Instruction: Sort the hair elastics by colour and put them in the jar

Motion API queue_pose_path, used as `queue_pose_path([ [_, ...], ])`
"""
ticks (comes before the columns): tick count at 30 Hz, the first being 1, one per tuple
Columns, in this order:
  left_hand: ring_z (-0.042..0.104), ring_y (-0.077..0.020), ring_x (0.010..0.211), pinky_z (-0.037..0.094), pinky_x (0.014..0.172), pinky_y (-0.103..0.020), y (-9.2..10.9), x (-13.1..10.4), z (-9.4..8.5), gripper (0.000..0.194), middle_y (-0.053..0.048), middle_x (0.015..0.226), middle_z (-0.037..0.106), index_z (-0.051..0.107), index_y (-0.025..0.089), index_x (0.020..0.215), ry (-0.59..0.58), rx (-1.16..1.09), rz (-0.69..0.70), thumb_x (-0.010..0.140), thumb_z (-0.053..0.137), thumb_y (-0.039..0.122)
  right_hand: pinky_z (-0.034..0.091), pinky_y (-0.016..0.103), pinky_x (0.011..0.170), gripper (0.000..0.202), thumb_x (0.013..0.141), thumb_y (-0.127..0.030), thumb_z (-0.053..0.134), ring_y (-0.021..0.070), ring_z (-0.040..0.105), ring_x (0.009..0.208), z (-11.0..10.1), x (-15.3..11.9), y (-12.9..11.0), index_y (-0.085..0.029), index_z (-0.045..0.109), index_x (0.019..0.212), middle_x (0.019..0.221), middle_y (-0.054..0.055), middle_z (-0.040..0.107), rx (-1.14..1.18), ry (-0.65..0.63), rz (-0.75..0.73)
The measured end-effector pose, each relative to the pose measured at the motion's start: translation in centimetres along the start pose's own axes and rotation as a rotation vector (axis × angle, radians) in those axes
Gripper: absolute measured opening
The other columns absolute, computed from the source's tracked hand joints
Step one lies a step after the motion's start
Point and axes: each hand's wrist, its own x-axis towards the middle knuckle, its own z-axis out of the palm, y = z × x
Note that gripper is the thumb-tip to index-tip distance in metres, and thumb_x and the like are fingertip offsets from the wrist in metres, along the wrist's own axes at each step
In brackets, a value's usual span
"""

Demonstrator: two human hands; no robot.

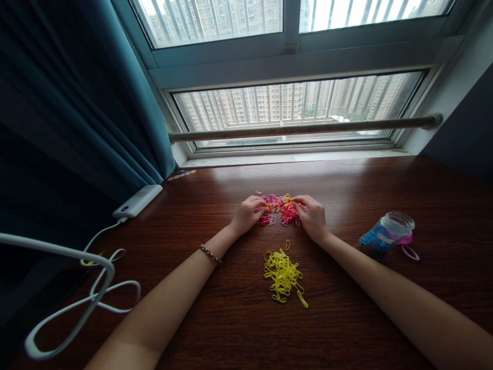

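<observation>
A loose pile of pink, red and orange rubber bands (276, 204) lies on the wooden table between my two hands. At its left edge is my left hand (249, 214), fingers curled and closed on rubber bands, with a braided bracelet (210, 254) on that wrist. Across the pile, my right hand (311, 218) has thumb and forefinger pinched on rubber bands at the right edge, near a few yellow ones. The exact bands in the fingertips are too small to make out. Nearer to me, between my forearms, sits a separate heap of yellow rubber bands (283, 275).
Right of my right forearm, a clear jar (387, 234) with blue contents leans tilted, a pink loop (410, 251) beside it. On the left are a white power bank (137, 201), a white cable (121, 285) and a blue curtain (127, 103). A window with a rail (308, 129) stands behind.
</observation>
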Motion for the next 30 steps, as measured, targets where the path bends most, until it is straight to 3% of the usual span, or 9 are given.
queue_pose_path([
  [8, 0.055, -0.0166, 0.08, 0.045, 0.074, -0.029, 0.06, 0.13, -0.33, 0.007, -0.003, 0.078, 0.059, 0.058, 0.016, 0.074, 0.017, 0.028, -0.094, 0.074, 0.056, 0.01, 0.044, 0.028, 0.073, 0.013, 0.079, -0.02, 0.051, 0.0164, 0.058, 0.076, 0.09, -0.39, -0.4, -0.018, 0.063, 0.081, 0.081, 0.003, 0.064, 0.072, -0.021, -0.004],
  [18, 0.053, -0.0157, 0.082, 0.045, 0.075, -0.028, -0.12, -0.04, -0.09, 0.018, -0.004, 0.083, 0.054, 0.066, 0.019, 0.09, 0.026, -0.025, -0.05, 0.08, 0.051, 0.013, 0.043, 0.029, 0.074, 0.014, 0.081, -0.017, 0.048, 0.0171, 0.057, 0.078, 0.02, -0.21, -0.56, -0.018, 0.062, 0.084, 0.083, 0.005, 0.063, 0.046, -0.039, -0.057],
  [25, 0.051, -0.0139, 0.081, 0.044, 0.072, -0.025, -0.23, -0.08, -0.08, 0.038, -0.003, 0.083, 0.047, 0.065, 0.022, 0.099, 0.007, 0.025, -0.065, 0.075, 0.045, 0.0, 0.043, 0.03, 0.074, 0.014, 0.081, -0.017, 0.048, 0.018, 0.056, 0.078, 0.13, -0.3, -0.4, -0.019, 0.061, 0.083, 0.083, 0.005, 0.063, 0.03, -0.048, -0.063],
  [30, 0.052, -0.0155, 0.084, 0.044, 0.077, -0.028, -0.02, 0.03, -0.16, 0.029, -0.004, 0.085, 0.053, 0.06, 0.018, 0.103, 0.042, 0.027, -0.111, 0.079, 0.047, 0.006, 0.042, 0.03, 0.074, 0.014, 0.081, -0.017, 0.047, 0.0178, 0.056, 0.078, 0.19, -0.25, -0.42, -0.019, 0.061, 0.083, 0.082, 0.005, 0.062, 0.046, -0.053, -0.058],
])
